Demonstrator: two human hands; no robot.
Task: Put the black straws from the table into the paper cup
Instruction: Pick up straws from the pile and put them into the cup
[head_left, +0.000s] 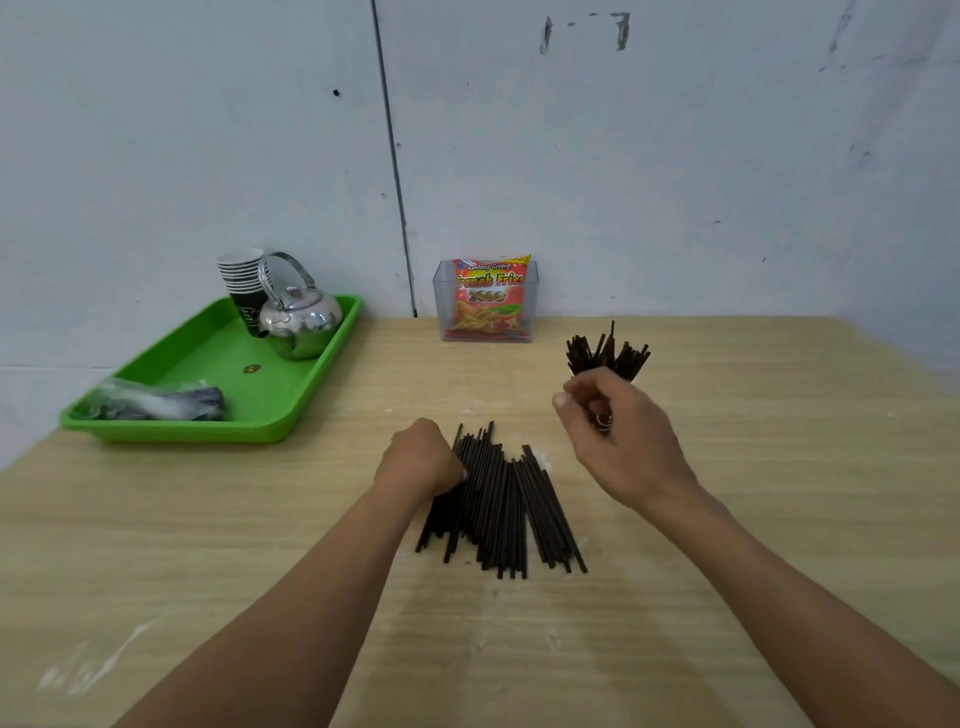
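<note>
Mid-task at a wooden table (727, 467): a person works through a pile of black straws, part of the load already in the cup.

The left hand (421, 457) is curled knuckles-up on the near-left edge of the loose straws (498, 509). They lie flat in a rough fan to its right, between the two forearms. Its fingertips are tucked under, so I cannot tell whether any straw is pinched.

The right hand (613, 436) hangs just beyond and to the right of that pile, fingers bent inward, thumb out to the left. Directly behind it a bunch of standing straws (608, 353) pokes up; the paper cup holding them is all but hidden by the hand. Whether this hand grips the cup, a straw or nothing is not clear.

The step in hand looks like gathering the next batch. It calls for pinching a small bundle off the pile, tipping it upright and threading it among the crowded straws without knocking the cup.

Well off to the left hand's far side sit a green tray (208, 358) with a kettle (301, 317), and a snack packet (488, 296).
</note>
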